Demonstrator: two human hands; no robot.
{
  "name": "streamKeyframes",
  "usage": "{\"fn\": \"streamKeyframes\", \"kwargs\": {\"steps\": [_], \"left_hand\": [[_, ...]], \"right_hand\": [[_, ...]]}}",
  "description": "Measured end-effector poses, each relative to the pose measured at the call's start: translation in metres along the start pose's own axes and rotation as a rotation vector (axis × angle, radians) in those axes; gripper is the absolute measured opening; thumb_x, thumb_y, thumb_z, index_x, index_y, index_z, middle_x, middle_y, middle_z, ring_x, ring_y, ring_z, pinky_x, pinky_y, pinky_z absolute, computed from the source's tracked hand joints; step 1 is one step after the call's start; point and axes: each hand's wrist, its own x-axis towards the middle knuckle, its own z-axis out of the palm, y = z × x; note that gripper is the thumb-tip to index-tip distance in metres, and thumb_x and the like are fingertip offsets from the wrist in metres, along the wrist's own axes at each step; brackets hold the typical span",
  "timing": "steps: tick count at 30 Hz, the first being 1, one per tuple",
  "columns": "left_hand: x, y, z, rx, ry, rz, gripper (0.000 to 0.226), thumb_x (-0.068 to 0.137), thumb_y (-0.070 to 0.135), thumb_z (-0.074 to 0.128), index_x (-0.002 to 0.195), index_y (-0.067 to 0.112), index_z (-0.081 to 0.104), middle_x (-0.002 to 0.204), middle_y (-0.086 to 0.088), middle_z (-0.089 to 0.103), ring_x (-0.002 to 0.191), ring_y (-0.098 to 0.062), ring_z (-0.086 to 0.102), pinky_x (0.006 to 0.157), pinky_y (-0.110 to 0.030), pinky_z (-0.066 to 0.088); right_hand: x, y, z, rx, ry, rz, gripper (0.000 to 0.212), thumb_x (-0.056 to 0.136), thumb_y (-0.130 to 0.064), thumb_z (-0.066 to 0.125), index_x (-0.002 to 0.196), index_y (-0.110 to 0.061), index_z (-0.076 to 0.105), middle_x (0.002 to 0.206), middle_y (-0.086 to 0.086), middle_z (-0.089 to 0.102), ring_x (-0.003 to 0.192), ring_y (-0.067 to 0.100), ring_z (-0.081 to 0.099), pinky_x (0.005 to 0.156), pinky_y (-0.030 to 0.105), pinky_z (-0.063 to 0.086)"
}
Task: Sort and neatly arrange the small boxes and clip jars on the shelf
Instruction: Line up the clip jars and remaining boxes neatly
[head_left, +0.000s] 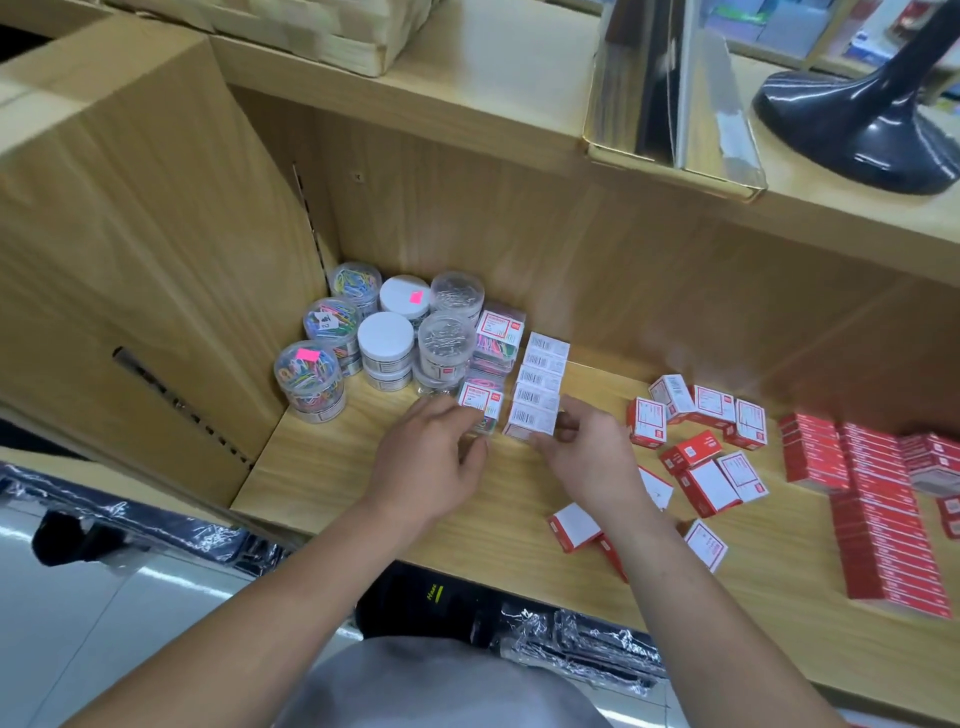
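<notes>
small boxes (537, 395) near open shelf (322, 483) front

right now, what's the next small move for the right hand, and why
Probably slide the front white barcode-labelled box flush against its row: the right hand pinches it, and it sits at the near end of a row of like boxes. Scattered red-and-white cardboard boxes to the right wait next.

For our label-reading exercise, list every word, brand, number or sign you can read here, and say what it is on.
Nothing reads clearly.
Small red-and-white cardboard boxes: printed labels too small.
Row of white barcode boxes: digits blurred.
Clear boxes of coloured clips: red-framed labels too small.
Clear plastic jar of coloured clips: handwritten sticker unclear.
Black packet below the wooden shelf: yellow-green lettering blurred.
</notes>
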Motion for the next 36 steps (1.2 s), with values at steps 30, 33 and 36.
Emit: {"fn": "streamKeyframes", "kwargs": {"steps": [30,33,36], "left_hand": [[-0.052,0.019,0.008,-0.301,-0.226,0.128,0.034,0.074,0.024,0.081,0.103,0.03,0.063,0.121,0.019,0.053,0.095,-0.008,0.064,0.077,-0.038,0.056],[-0.056,0.013,0.004,-0.333,-0.224,0.096,0.027,0.081,0.038,0.079,0.102,0.028,0.064,0.116,0.017,0.055,0.081,-0.004,0.061,0.074,-0.034,0.054],[-0.058,0.007,0.005,-0.309,-0.233,0.019,0.05,0.081,0.046,0.077,0.124,0.026,0.061,0.112,0.021,0.051,0.078,0.006,0.055,0.075,-0.021,0.047]], "right_hand": [[-0.096,0.058,-0.021,-0.163,0.156,-0.005,0.021,0.091,-0.039,0.069,0.084,-0.02,0.065,0.064,-0.005,0.06,0.064,0.018,0.056,0.056,0.032,0.041],[-0.086,0.058,-0.012,-0.07,0.202,-0.055,0.015,0.095,-0.031,0.067,0.09,-0.019,0.075,0.071,-0.006,0.053,0.069,0.018,0.052,0.064,0.025,0.032],[-0.079,0.061,-0.006,0.002,0.198,-0.014,0.016,0.098,-0.024,0.064,0.099,-0.016,0.077,0.075,-0.003,0.055,0.076,0.021,0.054,0.065,0.023,0.03]]}}
